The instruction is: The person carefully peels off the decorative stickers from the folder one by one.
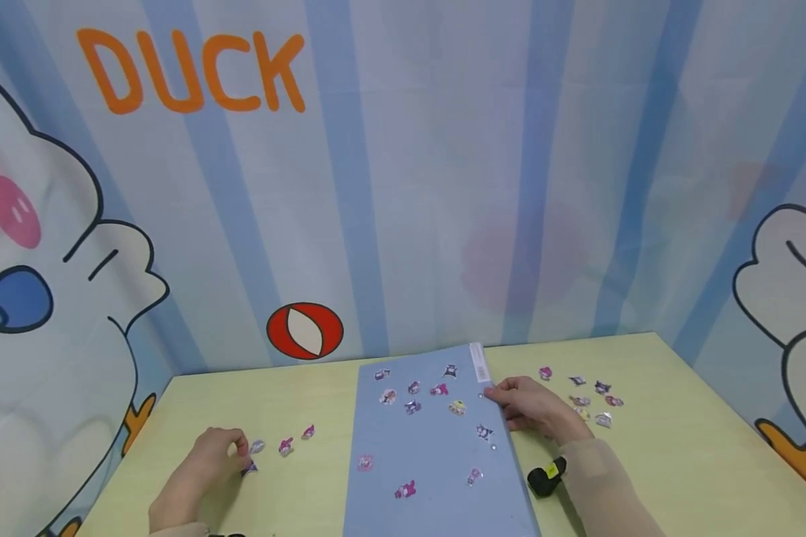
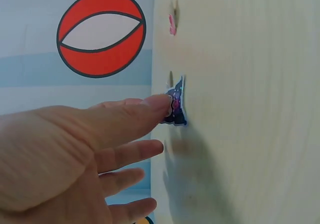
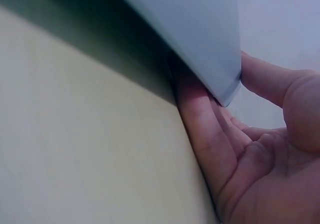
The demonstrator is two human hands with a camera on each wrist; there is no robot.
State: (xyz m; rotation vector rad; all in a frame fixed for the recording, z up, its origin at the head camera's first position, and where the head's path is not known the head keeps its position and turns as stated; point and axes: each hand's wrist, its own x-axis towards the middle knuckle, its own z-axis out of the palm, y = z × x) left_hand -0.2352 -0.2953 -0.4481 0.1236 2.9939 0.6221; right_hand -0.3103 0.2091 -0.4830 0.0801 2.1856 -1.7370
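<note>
My left hand (image 1: 207, 461) is low over the left of the table, pinching a dark purple character sticker (image 2: 176, 104) between thumb and index finger. The other fingers are spread apart in the left wrist view. Close by lie a pale sticker (image 1: 257, 446) and two pink ones, the nearer being this pink sticker (image 1: 286, 446). My right hand (image 1: 533, 409) grips the right edge of a blue folder (image 1: 430, 440), thumb on top and fingers underneath. That edge is lifted off the table in the right wrist view. Several small stickers are scattered over the folder's face.
Several more loose stickers (image 1: 603, 420) lie right of the folder on the pale yellow table (image 1: 685, 462). A white barcode label (image 1: 479, 362) is at the folder's top right corner. Behind the table hangs a striped blue cloth (image 1: 436, 186) with printed ducks.
</note>
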